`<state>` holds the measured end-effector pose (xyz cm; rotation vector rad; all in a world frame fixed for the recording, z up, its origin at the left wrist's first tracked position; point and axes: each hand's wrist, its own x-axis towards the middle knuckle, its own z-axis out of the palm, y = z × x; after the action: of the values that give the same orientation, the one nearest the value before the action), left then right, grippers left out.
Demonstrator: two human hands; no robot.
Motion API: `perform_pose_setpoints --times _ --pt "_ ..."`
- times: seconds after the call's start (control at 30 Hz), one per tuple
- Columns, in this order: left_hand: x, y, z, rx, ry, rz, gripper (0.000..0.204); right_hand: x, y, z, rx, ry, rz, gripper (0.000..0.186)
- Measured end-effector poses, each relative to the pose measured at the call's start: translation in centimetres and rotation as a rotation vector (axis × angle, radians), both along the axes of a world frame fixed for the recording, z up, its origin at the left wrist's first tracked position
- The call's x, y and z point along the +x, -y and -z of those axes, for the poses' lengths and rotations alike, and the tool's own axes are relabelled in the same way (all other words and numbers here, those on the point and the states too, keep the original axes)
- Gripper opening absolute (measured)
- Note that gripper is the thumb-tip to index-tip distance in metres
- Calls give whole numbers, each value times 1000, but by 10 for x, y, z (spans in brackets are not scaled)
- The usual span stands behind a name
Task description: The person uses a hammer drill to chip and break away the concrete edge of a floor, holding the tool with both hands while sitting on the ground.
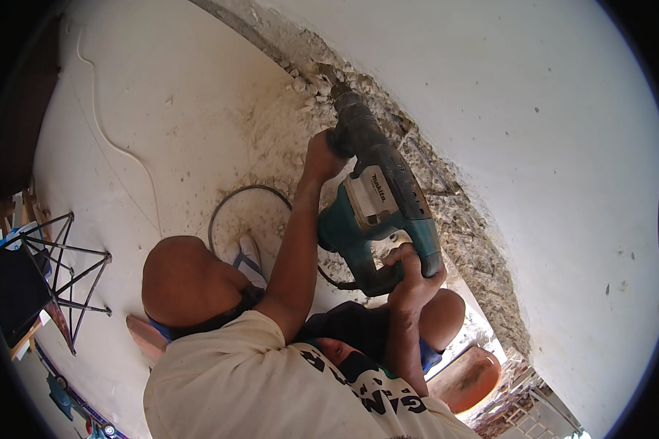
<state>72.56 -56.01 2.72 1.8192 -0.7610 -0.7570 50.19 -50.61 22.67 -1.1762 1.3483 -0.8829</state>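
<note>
I hold a teal and black rotary hammer (381, 197) with both hands. My left hand (324, 155) is closed round its front side handle, near the dark nose. My right hand (414, 274) grips the rear handle, with fingers wrapped round it. The tool's bit (327, 72) reaches into a jagged band of broken concrete (465, 241) along the edge of the white wall (564, 146); its exact tip is hard to make out. A black power cord (238, 194) loops from the tool over the dusty pale floor (124, 95).
My bent knees (176, 282) and sandalled foot (245, 260) are below. A white cable (113, 139) runs across the floor. A black metal-framed folding seat (69, 285) and wood pieces are at far left. An orange rounded object (465, 384) and a pale ladder-like frame (527, 421) are at lower right.
</note>
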Motion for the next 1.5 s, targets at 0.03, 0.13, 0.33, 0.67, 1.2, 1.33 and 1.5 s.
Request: perform_pose_setpoints --times 0.03,0.13,0.33,0.67,1.2,1.33,1.5 --pt "1 0 3 -8 -8 2 27 -1 1 2 1 13 -9 13" --pt "0 3 10 56 27 -23 29 -1 7 4 7 39 -12 13" --pt "6 2 21 60 32 -2 32 5 6 3 27 32 11 12" --pt "12 6 15 107 56 13 32 10 14 5 13 2 2 13" --pt "18 5 5 130 82 11 29 14 10 -3 79 100 26 15" --pt "18 16 -5 90 115 -26 26 10 20 3 62 109 32 14" --pt "21 5 -3 185 76 40 30 12 21 4 84 93 47 15"
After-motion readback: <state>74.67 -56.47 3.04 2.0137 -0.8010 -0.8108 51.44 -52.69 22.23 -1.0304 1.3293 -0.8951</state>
